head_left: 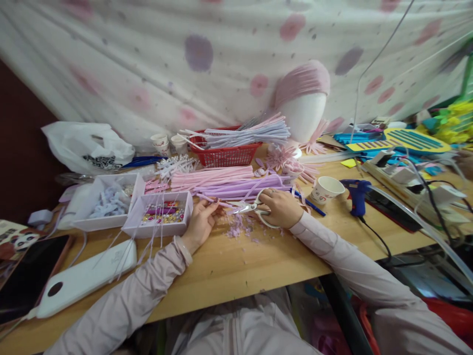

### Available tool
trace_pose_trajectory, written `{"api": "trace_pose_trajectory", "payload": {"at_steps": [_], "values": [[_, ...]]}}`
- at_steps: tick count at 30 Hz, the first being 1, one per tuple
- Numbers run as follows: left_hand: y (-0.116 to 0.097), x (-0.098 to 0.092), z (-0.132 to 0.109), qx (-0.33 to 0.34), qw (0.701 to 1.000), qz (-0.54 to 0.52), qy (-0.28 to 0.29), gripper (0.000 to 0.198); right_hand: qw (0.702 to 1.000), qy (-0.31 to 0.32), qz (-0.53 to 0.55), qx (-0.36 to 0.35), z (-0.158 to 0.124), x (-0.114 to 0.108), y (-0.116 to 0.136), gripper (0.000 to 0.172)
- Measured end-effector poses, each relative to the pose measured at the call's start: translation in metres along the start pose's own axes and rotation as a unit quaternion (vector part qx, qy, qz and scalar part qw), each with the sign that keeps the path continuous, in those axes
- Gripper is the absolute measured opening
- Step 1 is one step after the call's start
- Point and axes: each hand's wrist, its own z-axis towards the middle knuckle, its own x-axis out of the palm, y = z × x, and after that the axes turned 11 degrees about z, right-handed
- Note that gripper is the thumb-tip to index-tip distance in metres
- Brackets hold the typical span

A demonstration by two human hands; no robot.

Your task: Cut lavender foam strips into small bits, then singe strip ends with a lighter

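My right hand (280, 207) is closed round the handles of white-handled scissors (243, 209), whose blades point left. In my left hand (203, 218), fingers pinch a purple pipe cleaner (216, 201) that reaches toward the blades. Purple fuzz clippings (238, 228) lie on the table just under the scissors. Behind both hands is a bundle of purple pipe cleaners (242, 187), with pink pipe cleaners (214, 177) beyond it. Left of my left hand stands a white box of beads (157, 229).
A red basket (227, 156) of pale pipe cleaners stands at the back. To the right are a paper cup (328, 190), a blue glue gun (357, 197) and a power strip (399, 177). A white power bank (86, 278) and a phone (31, 276) lie at left.
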Motion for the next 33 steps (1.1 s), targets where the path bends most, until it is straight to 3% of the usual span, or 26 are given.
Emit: {"api": "trace_pose_trajectory", "payload": {"at_steps": [13,26,33], "values": [[0.0009,-0.0006,-0.0002,-0.016,1.000,-0.001,-0.006,0.021,1.000,-0.016,-0.009,-0.003,-0.0012,0.0013,0.0004,0.017],[0.0012,0.0000,-0.0027,-0.023,0.999,0.016,0.038,0.022,0.998,-0.051,-0.009,-0.039,-0.0024,0.0046,0.0001,0.015],[0.0007,-0.0008,-0.0021,-0.021,1.000,0.006,0.019,0.021,0.998,-0.061,-0.015,-0.018,-0.0052,0.0072,-0.0003,0.020]]}}
